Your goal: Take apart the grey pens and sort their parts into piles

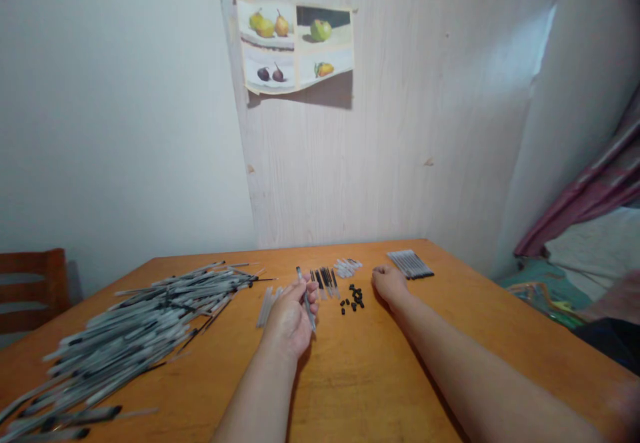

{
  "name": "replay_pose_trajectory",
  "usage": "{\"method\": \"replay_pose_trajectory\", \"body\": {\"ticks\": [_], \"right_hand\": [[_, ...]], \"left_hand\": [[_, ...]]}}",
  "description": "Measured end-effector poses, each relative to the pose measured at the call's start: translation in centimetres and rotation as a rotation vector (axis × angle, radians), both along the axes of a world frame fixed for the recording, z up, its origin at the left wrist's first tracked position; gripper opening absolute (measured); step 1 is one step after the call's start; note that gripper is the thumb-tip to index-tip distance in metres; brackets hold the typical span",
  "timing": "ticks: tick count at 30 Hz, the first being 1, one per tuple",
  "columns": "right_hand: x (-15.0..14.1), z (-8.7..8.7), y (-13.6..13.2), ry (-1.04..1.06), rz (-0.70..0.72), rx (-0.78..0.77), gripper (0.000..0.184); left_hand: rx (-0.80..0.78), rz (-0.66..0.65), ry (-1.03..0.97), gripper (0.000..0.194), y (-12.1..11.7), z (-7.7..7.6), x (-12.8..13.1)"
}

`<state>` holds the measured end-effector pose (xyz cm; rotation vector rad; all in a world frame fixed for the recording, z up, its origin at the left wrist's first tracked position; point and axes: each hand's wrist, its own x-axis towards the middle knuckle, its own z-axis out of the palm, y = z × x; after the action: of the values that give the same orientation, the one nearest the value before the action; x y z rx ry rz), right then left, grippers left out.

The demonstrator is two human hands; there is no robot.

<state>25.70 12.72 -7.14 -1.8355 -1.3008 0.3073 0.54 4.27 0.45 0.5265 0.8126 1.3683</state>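
My left hand (295,313) is closed around a slim pen (307,307), which it holds tilted above the middle of the table. Just beside that hand lie several clear pen barrels (265,306) and a row of dark ink refills (329,276). My right hand (389,283) has its fingers curled together, low over the table to the right of some small black plugs (357,296). Whatever its fingertips may hold is hidden. Farther back is a little heap of clear pen caps (347,267). A neat row of pens (410,264) lies just beyond my right hand.
A large loose pile of pens and pen parts (150,323) spreads over the left of the wooden table (345,389). A wooden chair (35,289) stands at the far left. Fruit pictures (297,46) hang on the wall behind. Cloth and bags (565,296) lie off to the right.
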Motion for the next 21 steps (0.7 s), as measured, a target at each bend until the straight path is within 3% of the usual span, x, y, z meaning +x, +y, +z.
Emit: {"method": "replay_pose_trajectory", "body": {"ticks": [4,8,21], "right_hand": [[0.2,0.7,1.6,-0.119,0.066,-0.068,0.045],[0.0,1.4,2.7,-0.217,0.156,-0.123,0.052],[0.4,2.4,5.2,-0.407,0.286,-0.240,0.051]], "left_hand": [[0.019,-0.015,-0.004,0.011,-0.2,0.3,-0.1],[0.062,-0.018,-0.003,0.014,-0.6,0.6,0.0],[0.034,-0.029,0.015,0.016,-1.6,1.5,0.6]]}}
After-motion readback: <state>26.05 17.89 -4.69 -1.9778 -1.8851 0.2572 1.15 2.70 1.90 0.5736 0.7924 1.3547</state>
